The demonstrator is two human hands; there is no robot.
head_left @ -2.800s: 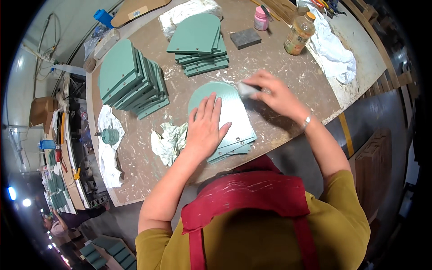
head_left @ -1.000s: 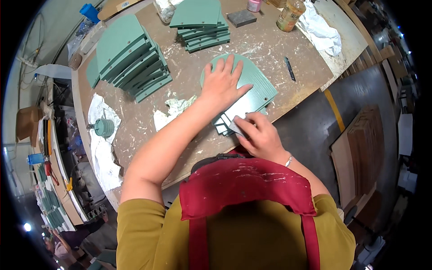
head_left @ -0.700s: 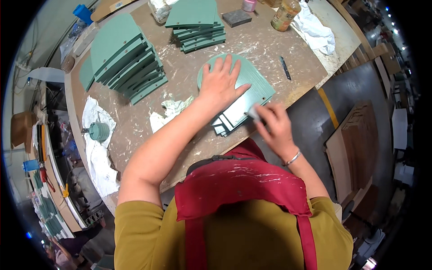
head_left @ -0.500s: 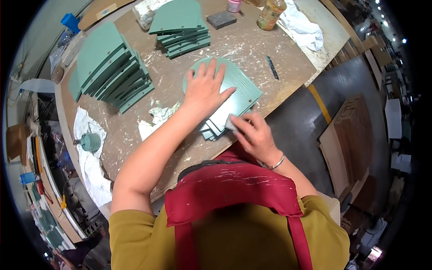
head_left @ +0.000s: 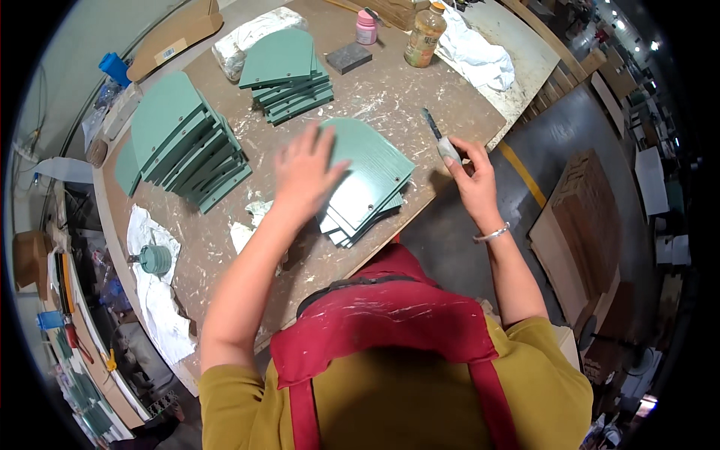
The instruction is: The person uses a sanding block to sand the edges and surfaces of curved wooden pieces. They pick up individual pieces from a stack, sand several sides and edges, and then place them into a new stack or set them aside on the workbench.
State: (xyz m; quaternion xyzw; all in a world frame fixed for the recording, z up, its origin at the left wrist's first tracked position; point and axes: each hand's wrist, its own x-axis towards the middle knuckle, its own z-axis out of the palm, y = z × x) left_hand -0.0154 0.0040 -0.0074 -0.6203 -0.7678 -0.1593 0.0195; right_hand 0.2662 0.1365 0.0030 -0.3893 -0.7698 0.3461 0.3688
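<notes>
A round-ended green panel (head_left: 367, 161) lies on top of a short stack near the table's front edge, light glaring off its face. My left hand (head_left: 304, 176), slightly blurred, hovers over its left edge with fingers spread and nothing in them. Between thumb and fingers, my right hand (head_left: 474, 176) pinches a small pale grey pad (head_left: 448, 150), like a piece of sanding material. That pad is right of the panel, by the near end of a slim dark tool (head_left: 430, 124), maybe a pen or knife; whether they touch I cannot tell.
Two more green panel stacks stand behind, one tall (head_left: 169, 127) and one lower (head_left: 279, 60). Toward the back are a dark grey block (head_left: 349, 58), a pink jar (head_left: 366, 28) and an amber bottle (head_left: 425, 37). White cloth (head_left: 154, 300) and a green roll (head_left: 155, 259) lie left.
My left hand has lifted off the panel and shifted left. My right hand has carried the grey pad from the panel's near edge up and right, beside the dark tool. The view has shifted slightly.
</notes>
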